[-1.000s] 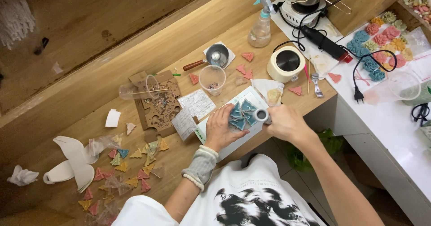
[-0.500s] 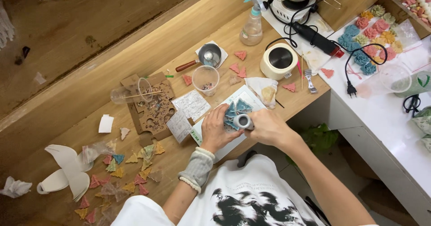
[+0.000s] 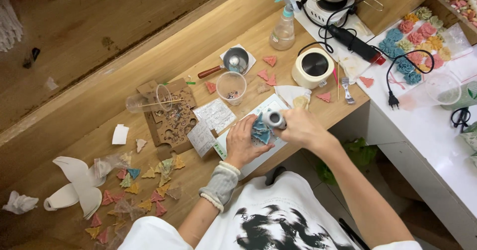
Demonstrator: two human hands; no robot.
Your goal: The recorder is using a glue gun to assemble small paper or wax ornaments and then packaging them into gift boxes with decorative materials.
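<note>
Hands busy at cluttered worktop (image 3: 258,46): left hand (image 3: 244,143) pinned blue tree shapes (image 3: 259,129) flat, right hand (image 3: 297,127) gripped grey tube (image 3: 274,119); slip risked smearing left fingers, scattering pieces.

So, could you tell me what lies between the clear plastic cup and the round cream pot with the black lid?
In the head view, two pink tree-shaped pieces lie on the wooden table between cup and pot.

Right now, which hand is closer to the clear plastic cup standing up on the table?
Left. The left hand lies just below the clear plastic cup, holding down blue pieces. The right hand sits farther off to the cup's right, gripping a small grey cylinder.
</note>
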